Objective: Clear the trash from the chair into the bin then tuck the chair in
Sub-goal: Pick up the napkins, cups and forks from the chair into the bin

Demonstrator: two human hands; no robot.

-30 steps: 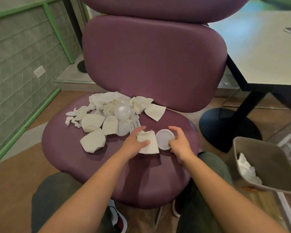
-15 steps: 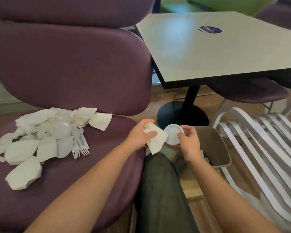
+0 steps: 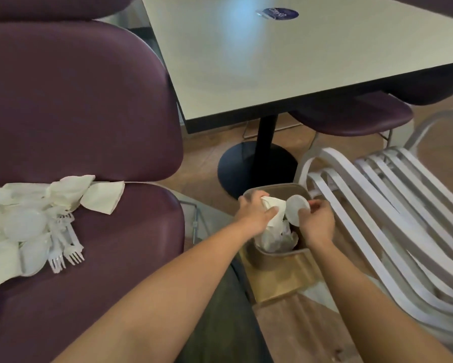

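The purple chair [image 3: 120, 244] fills the left side, its seat strewn with white trash [image 3: 31, 224]: napkins, round plastic lids and forks. To its right on the floor stands a brown bin [image 3: 277, 255] with white scraps inside. Over the bin's mouth, my left hand [image 3: 254, 213] grips a crumpled white napkin [image 3: 275, 208]. Beside it my right hand [image 3: 317, 221] pinches a round white plastic lid [image 3: 297, 209] by its edge.
A pale table [image 3: 285, 61] on a black pedestal base [image 3: 257, 166] stands behind the bin. A second purple seat [image 3: 356, 116] sits under its far side. White slatted chairs [image 3: 390, 218] lie stacked close to the bin's right. My dark trouser leg [image 3: 220, 310] is beside the chair.
Both hands lifted the napkin and the lid off the chair seat and carried them right, over the bin. My view swung right with them.
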